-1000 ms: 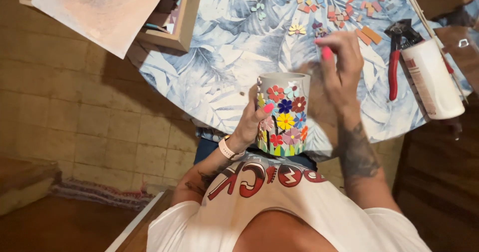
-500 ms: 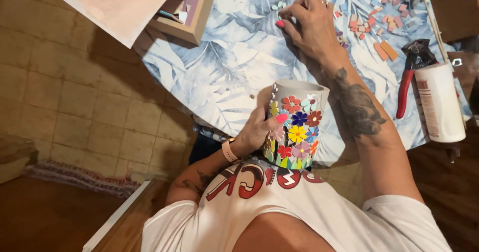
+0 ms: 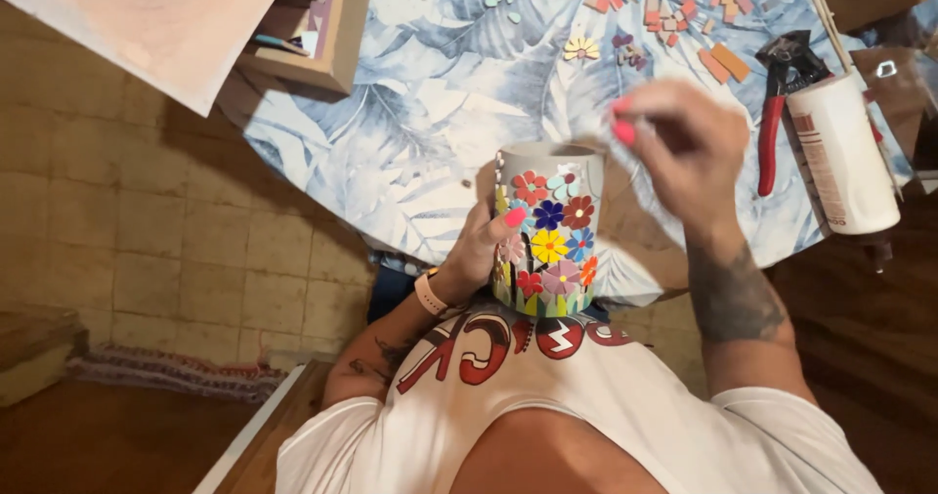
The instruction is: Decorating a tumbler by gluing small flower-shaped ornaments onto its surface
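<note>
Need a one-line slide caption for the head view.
Left hand steadies a flower-mosaic cylinder vase against the lap while the right hand hovers above it, over a leaf-print tablecloth.

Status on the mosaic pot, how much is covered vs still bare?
Done: the facing side of the grey pot carries coloured flower tiles down to its base. In hand: the left hand grips the pot against the lap; the right hand, blurred, hovers beside the rim, and whether it pinches a piece is unclear. Left: a bare band under the rim, and loose tile pieces on the leaf-print table.
</note>
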